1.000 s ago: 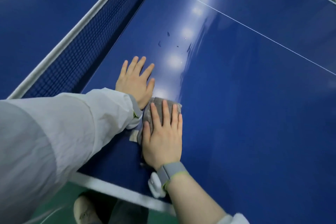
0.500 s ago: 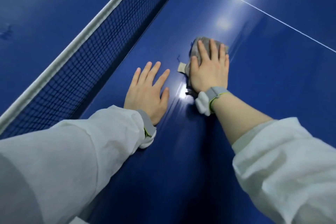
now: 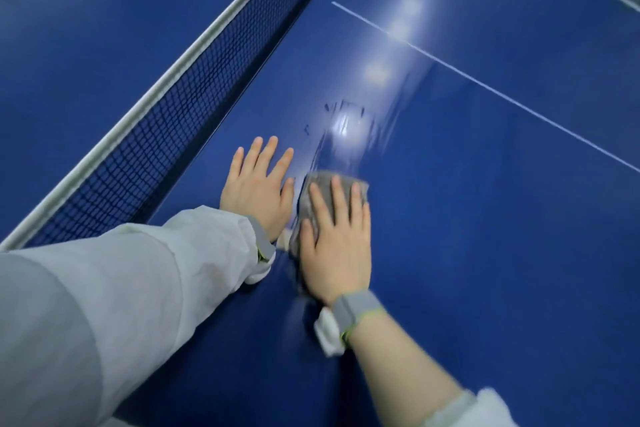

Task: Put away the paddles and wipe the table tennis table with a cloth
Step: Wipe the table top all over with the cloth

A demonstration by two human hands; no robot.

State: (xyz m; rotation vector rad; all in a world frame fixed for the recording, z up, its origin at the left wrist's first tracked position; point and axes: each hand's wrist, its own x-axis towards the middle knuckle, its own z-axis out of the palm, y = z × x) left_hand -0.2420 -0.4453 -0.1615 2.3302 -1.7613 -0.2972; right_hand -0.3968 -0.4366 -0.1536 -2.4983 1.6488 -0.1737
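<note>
From the head camera, the blue counter (image 3: 485, 218) is filling nearly the whole frame, with the net (image 3: 180, 104) running diagonally from about 8 o'clock up toward 12 o'clock, its white top band catching the light. A thin white line (image 3: 485, 83) is crossing the playing surface from roughly 12 o'clock out toward 3 o'clock.

The right hand (image 3: 337, 246) is lying flat near the centre, fingers straight and slightly spread, pressing down on a grey cloth (image 3: 317, 184); the cloth is showing beyond the fingertips and along the thumb side, toward 12 o'clock of the hand. The right hand and cloth are looking a little motion-blurred. A grey wristband (image 3: 356, 307) is sitting on the right wrist.

The left hand (image 3: 258, 189) is resting palm down on the counter at 9 o'clock of the cloth, just beside it, fingers straight and fanned apart, holding nothing. A pale sleeve (image 3: 138, 288) is covering the left arm down to the wrist.

Wet streaks and bright reflections (image 3: 349, 121) are showing on the surface at 12 o'clock of the cloth. No paddles are appearing in this view.
</note>
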